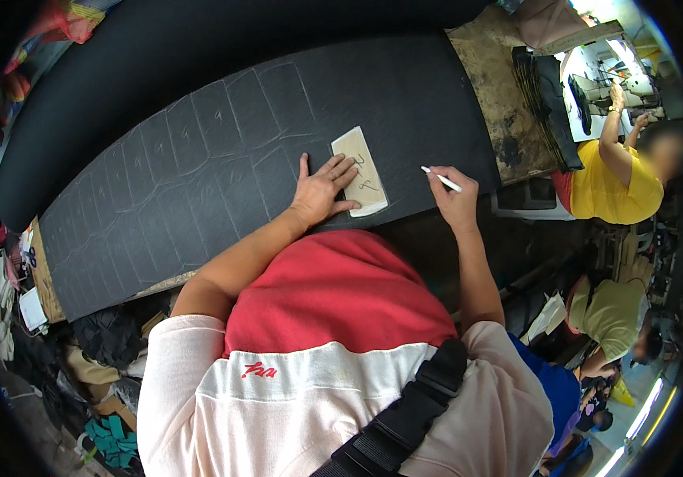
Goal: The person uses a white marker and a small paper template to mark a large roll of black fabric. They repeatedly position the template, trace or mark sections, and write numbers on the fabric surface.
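Note:
Black sheet material covers the table, with rows of pale outlined shapes drawn across its left and middle parts. A cream-coloured pattern piece with dark handwriting lies on it, just right of the outlines. My left hand rests on the sheet with its fingers spread, the fingertips and thumb over the pattern piece's left edge. To the right of the piece, my right hand pinches a white marking pen. The pen's tip points left and sits close to the sheet; I cannot tell whether it touches.
A thick black roll runs along the table's far side. Stacked dark strips lie on the worn wooden tabletop at the right. A person in yellow works at a machine beyond them. Cloth scraps are piled at lower left.

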Demonstrator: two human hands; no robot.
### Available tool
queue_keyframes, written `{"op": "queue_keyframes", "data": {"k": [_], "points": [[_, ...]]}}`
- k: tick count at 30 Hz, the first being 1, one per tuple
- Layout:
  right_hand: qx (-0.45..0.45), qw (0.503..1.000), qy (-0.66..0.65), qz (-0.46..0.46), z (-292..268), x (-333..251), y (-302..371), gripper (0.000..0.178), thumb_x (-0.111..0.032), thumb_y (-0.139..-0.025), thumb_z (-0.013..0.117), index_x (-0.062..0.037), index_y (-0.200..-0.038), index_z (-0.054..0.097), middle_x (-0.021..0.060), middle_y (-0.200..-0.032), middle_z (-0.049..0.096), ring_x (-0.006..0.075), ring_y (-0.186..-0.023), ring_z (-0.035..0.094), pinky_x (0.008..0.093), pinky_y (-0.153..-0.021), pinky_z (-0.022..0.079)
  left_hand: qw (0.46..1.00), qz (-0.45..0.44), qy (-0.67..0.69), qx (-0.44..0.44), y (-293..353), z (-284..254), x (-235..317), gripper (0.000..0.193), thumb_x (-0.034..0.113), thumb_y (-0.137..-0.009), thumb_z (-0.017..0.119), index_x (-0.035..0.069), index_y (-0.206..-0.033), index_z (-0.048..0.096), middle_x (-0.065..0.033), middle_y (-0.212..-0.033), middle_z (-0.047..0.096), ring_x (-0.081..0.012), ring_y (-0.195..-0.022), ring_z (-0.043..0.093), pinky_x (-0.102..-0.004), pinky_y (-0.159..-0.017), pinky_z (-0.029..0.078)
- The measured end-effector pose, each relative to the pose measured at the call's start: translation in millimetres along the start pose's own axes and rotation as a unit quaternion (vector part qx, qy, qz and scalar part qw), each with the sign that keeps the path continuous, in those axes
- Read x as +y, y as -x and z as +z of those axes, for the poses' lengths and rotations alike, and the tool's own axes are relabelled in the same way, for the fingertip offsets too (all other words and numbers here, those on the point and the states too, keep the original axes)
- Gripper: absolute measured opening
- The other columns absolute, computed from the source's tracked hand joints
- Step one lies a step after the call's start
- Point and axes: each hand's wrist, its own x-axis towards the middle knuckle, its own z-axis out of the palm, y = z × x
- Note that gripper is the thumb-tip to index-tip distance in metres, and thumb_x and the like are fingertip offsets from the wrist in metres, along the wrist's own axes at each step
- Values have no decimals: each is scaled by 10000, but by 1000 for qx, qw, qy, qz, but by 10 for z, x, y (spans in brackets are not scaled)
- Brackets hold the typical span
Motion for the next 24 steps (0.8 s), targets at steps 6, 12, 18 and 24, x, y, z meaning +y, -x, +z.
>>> {"op": "queue_keyframes", "data": {"k": [6,12,18,24], "points": [[-38,999,-27,-11,446,-143,-239,91,-63,-773,669,-3,-841,669,129,-769,679,173,-698,671,273,-615,500,996,-76,-36,-6,-718,-363,-808,736,551,-733,615,175,-1340,441,10,-1450,338,-195,-1358,264,-677,-1020,128],[-62,991,-109,-53,1103,-65,-1107,136,-103,-835,639,7,-907,676,80,-796,690,116,-722,650,231,-630,487,995,-77,30,-55,-966,-488,-1166,713,450,-771,640,168,-1375,387,-7,-1476,285,-220,-1385,194,-689,-1015,99],[-85,992,-70,-54,1892,-121,-2146,196,-214,-765,662,-57,-878,692,144,-839,675,275,-784,655,332,-719,507,993,-92,55,-54,-949,-496,-1119,720,440,-772,645,177,-1385,376,-22,-1479,281,-234,-1391,182,-681,-1025,75],[-154,987,38,-17,2126,-206,-2467,172,-230,-720,675,-95,-823,708,158,-833,669,323,-812,648,373,-762,506,992,-110,52,-28,-936,-470,-1092,709,474,-760,642,182,-1364,413,-9,-1461,322,-213,-1379,220,-660,-1040,80]]}}
